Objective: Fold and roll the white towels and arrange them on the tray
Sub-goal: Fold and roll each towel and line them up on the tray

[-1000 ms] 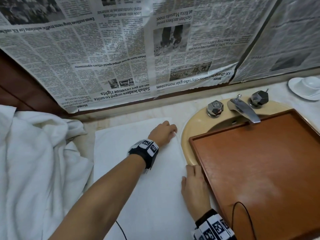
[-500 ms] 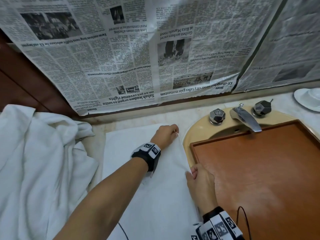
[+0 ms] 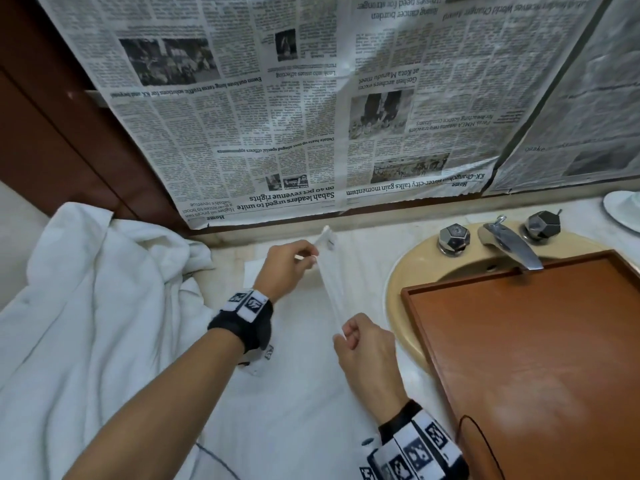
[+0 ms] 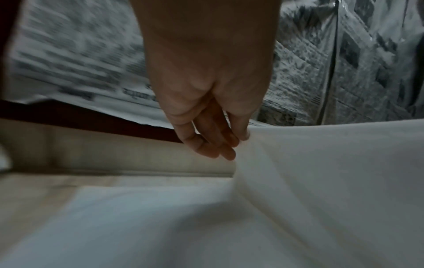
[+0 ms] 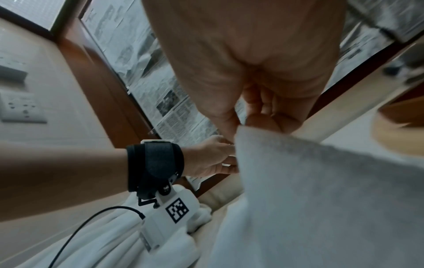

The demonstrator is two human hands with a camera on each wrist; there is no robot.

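A white towel (image 3: 298,403) lies spread on the counter left of the sink. Its right edge is lifted off the counter as a taut ridge (image 3: 330,289). My left hand (image 3: 287,268) pinches the far corner of that edge, seen in the left wrist view as fingers (image 4: 213,143) on the raised cloth (image 4: 321,181). My right hand (image 3: 363,344) pinches the near part of the same edge; the right wrist view shows its fingers (image 5: 259,116) on the towel (image 5: 321,199). The brown wooden tray (image 3: 540,358) sits across the sink to the right, with nothing on it.
A heap of crumpled white towels (image 3: 86,306) lies at the left. The beige sink rim (image 3: 398,306), a chrome tap (image 3: 509,244) and two faceted knobs (image 3: 453,237) stand behind the tray. Newspaper (image 3: 311,116) covers the wall. A white cup and saucer (image 3: 623,209) sit at the far right.
Both hands went from lying on the towel's right edge to pinching it, and have lifted that edge up off the counter and toward the left.
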